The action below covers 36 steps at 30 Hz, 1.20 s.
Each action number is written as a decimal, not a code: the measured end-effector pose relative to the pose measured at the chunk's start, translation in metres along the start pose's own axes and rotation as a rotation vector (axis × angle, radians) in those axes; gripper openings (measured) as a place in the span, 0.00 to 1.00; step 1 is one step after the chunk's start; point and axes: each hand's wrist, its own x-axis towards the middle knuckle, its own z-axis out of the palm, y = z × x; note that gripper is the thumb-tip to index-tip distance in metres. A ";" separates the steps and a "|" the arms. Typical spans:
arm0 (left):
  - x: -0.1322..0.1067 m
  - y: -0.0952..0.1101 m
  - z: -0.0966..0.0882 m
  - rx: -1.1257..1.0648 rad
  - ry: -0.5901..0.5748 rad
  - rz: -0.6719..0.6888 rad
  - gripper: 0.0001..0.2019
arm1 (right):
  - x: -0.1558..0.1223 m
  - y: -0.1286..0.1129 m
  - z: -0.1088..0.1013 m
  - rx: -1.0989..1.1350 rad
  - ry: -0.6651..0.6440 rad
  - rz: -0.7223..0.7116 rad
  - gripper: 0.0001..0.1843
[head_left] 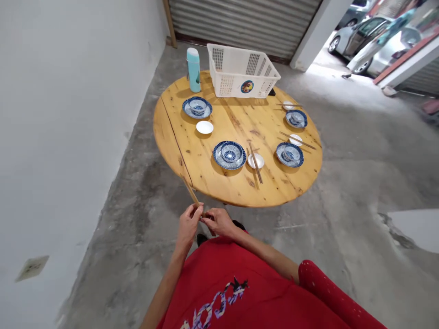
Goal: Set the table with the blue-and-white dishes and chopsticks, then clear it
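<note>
My left hand (189,222) and my right hand (219,221) are both closed on a pair of wooden chopsticks (191,191), close together in front of my red shirt. The chopsticks slant up and left toward the near edge of the round wooden table (236,192). Nearest on the table is a blue-patterned plate (216,157) with a matching bowl (230,152) on it. Beside it, a small white dish (259,161) has chopsticks (254,162) lying across it. Another white dish (205,127) without chopsticks sits farther left.
A white plastic basket (226,84) and a light-blue flask (194,71) stand at the table's far side. More plates with bowls (197,107) are set around the table. A white wall (68,114) runs along the left. Outside, a person (380,39) is near parked cars (366,34).
</note>
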 end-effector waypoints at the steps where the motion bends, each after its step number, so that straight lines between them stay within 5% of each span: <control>1: 0.001 -0.003 -0.006 0.017 -0.021 -0.008 0.20 | 0.004 -0.004 0.004 0.082 0.019 0.020 0.14; 6: 0.012 -0.014 -0.022 0.079 -0.129 -0.008 0.23 | 0.020 -0.009 0.011 0.495 0.129 0.170 0.14; 13: 0.047 -0.005 -0.028 0.059 -0.395 0.033 0.21 | 0.070 -0.011 0.009 0.828 0.337 0.353 0.18; 21: 0.120 0.044 -0.057 0.009 -0.377 -0.078 0.21 | 0.160 -0.035 -0.006 1.186 0.336 0.335 0.20; 25: 0.156 0.073 -0.057 0.061 -0.360 -0.097 0.21 | 0.193 -0.038 -0.025 1.353 0.268 0.277 0.20; 36: 0.222 0.091 -0.055 0.676 -0.321 0.188 0.15 | 0.255 -0.007 -0.054 1.364 0.462 0.312 0.18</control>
